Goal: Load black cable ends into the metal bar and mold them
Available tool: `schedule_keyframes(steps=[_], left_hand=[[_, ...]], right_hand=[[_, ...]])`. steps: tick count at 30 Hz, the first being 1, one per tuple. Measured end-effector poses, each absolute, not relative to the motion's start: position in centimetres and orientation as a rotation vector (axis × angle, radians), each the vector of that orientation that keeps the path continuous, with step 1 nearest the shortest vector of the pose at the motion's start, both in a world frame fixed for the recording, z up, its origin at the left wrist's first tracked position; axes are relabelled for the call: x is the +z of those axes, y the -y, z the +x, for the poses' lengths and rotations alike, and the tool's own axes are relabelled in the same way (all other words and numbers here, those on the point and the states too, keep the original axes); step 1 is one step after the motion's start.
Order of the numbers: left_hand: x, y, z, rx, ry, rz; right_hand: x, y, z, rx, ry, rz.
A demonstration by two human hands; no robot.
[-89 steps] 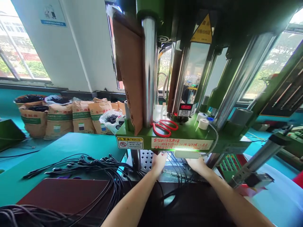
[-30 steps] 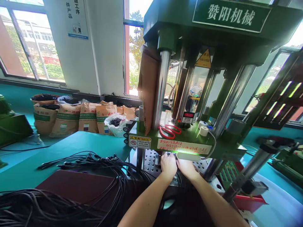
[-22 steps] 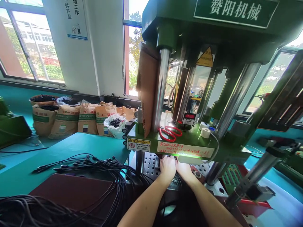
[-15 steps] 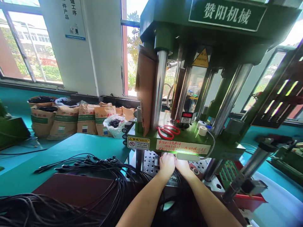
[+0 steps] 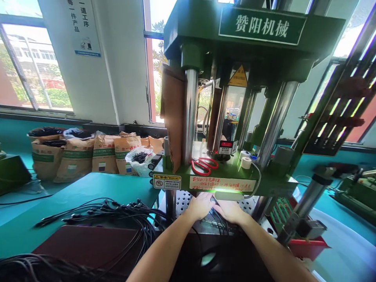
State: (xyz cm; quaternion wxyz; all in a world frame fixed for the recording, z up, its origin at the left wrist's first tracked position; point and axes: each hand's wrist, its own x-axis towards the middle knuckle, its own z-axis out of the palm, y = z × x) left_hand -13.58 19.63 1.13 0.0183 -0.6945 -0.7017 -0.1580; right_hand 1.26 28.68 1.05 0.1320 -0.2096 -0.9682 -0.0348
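Both hands reach under the front edge of the green press [image 5: 264,184]. My left hand [image 5: 200,206] is bent over at the press bed, its fingertips partly hidden below the lit strip. Close beside it, my right hand [image 5: 230,210] has its thumb toward the left hand. Thin black cables [image 5: 219,221] run from between the hands toward me over the metal plate. What the fingers grip is too small and hidden to make out. Red-handled scissors [image 5: 204,166] lie on the press ledge above the hands.
A bundle of black cables [image 5: 129,213] spreads over the teal table [image 5: 117,184] at left, near a dark brown board [image 5: 88,243]. Metal columns [image 5: 170,203] flank the hands. A red bin [image 5: 308,248] stands at right. Paper sacks [image 5: 75,158] line the wall.
The view has shifted, so the press sits further left. My hands have moved slightly apart and nearer to me, showing more of the cables between them.
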Motion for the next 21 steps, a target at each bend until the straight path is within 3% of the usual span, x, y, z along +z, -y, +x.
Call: schedule_keyframes(steps=[21], left_hand=[[0.7,-21.0,-13.7,-0.578,2.449,-2.144]], right_hand=[[1.5,-28.9,-0.7,0.001,2.797,-0.802]])
